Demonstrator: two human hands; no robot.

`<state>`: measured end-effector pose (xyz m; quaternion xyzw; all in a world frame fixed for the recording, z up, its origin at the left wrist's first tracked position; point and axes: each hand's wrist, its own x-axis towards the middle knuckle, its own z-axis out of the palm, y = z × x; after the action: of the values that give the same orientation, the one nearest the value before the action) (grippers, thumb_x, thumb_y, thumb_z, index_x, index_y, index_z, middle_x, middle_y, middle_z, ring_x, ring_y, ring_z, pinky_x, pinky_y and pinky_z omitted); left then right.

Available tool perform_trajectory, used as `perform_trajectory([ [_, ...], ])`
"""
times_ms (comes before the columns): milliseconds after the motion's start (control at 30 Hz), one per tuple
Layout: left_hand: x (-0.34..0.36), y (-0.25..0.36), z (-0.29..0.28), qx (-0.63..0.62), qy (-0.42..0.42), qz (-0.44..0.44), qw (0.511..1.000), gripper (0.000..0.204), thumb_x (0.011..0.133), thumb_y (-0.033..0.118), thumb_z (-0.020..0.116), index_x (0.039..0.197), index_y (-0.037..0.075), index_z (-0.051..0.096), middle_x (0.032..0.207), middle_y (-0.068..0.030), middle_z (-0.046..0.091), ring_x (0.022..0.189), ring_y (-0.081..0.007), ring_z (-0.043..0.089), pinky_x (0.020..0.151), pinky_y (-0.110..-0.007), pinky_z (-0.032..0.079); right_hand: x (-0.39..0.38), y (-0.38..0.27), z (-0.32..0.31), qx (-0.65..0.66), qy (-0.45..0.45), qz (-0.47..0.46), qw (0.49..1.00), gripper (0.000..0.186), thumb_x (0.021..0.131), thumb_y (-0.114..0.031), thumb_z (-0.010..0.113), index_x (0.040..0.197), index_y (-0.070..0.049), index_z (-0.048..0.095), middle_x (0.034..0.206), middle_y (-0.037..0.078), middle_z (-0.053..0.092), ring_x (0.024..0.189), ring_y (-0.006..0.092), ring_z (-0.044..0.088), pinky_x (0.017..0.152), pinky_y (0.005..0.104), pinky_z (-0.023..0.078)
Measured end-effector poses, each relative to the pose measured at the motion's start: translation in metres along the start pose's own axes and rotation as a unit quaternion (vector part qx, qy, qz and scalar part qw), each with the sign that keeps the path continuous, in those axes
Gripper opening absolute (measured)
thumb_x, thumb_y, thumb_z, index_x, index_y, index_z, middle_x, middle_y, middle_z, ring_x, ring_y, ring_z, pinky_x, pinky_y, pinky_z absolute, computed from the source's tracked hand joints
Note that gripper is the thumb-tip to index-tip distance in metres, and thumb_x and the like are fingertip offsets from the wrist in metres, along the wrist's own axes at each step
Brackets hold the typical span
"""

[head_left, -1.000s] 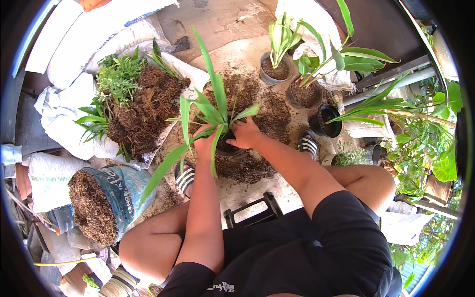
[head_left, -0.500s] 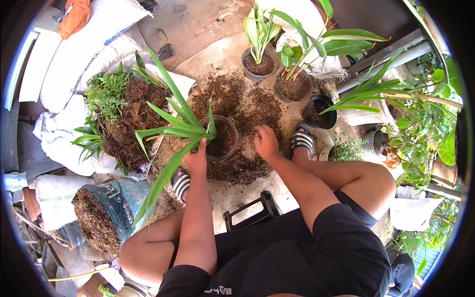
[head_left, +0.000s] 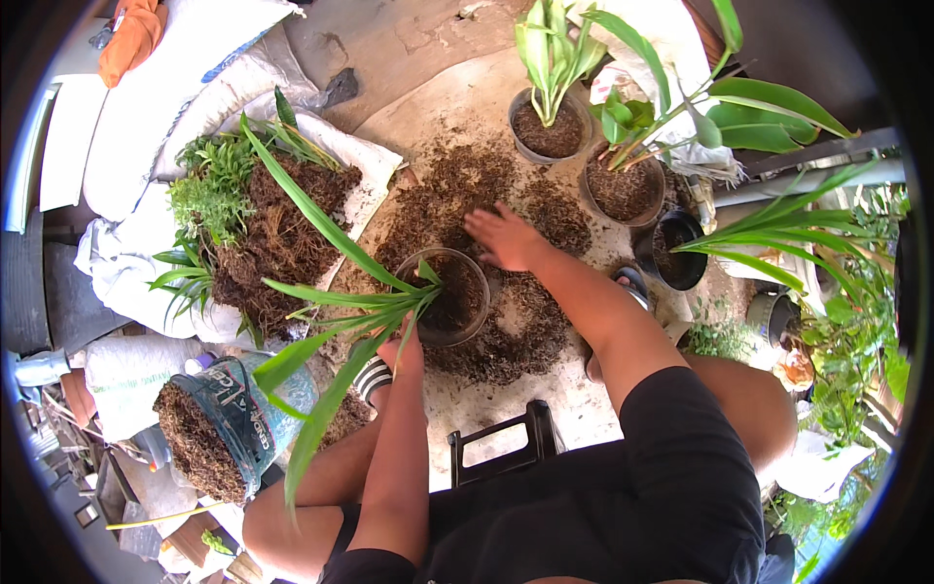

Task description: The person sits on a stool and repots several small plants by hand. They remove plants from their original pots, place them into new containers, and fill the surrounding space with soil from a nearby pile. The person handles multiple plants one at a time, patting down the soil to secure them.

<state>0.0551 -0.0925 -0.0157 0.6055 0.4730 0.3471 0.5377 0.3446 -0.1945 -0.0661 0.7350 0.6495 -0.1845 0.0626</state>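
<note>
A plant with long green strap leaves (head_left: 404,304) leans left over a round see-through plastic pot (head_left: 457,340). My left hand (head_left: 404,352) is closed around the plant near its base, beside the pot's near-left rim. Dark soil (head_left: 462,300) lies in the pot; whether the plant's roots touch it is hidden by leaves. My right hand (head_left: 501,237) is open and empty, fingers spread palm down, just beyond the pot's right side. It hovers over or touches loose dark soil (head_left: 516,341) spread around the pot; I cannot tell which.
Potted plants stand in a grey pot (head_left: 548,133), another pot (head_left: 623,190) and a black pot (head_left: 681,255) at right. Uprooted plants with a root mass (head_left: 277,229) lie on white sacks at left. A tipped blue bag (head_left: 263,414) spills soil mix. A black stool (head_left: 506,443) is near me.
My right hand has reached forward and left over the soil, its fingers now spreading. The left hand keeps its hold on the plant, slightly lower. The whole view has shifted a little.
</note>
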Motion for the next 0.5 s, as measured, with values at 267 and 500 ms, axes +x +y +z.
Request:
perform_trajectory([
  [267, -0.003, -0.008, -0.002, -0.004, -0.016, -0.012, 1.0, 0.029, 0.095, 0.011, 0.07, 0.117, -0.007, 0.065, 0.113, -0.0128, 0.07, 0.102, -0.0186, 0.066, 0.091, -0.032, 0.051, 0.01, -0.003, 0.011, 0.065, 0.007, 0.097, 0.993, 0.071, 0.108, -0.051, 0.033, 0.162, -0.009, 0.014, 0.169, 0.011, 0.011, 0.157, 0.0287, 0.007, 0.126, 0.0549, 0.01],
  [500, -0.004, -0.032, -0.01, 0.075, -0.009, 0.037, 0.996, 0.032, 0.096, 0.013, 0.069, 0.117, -0.01, 0.064, 0.113, -0.0137, 0.07, 0.102, -0.0187, 0.065, 0.09, -0.032, 0.051, 0.038, -0.009, 0.01, 0.09, 0.061, -0.063, 0.992, 0.066, 0.103, -0.038, 0.053, 0.161, -0.024, 0.025, 0.168, 0.008, 0.018, 0.156, 0.0288, 0.015, 0.127, 0.049, 0.018],
])
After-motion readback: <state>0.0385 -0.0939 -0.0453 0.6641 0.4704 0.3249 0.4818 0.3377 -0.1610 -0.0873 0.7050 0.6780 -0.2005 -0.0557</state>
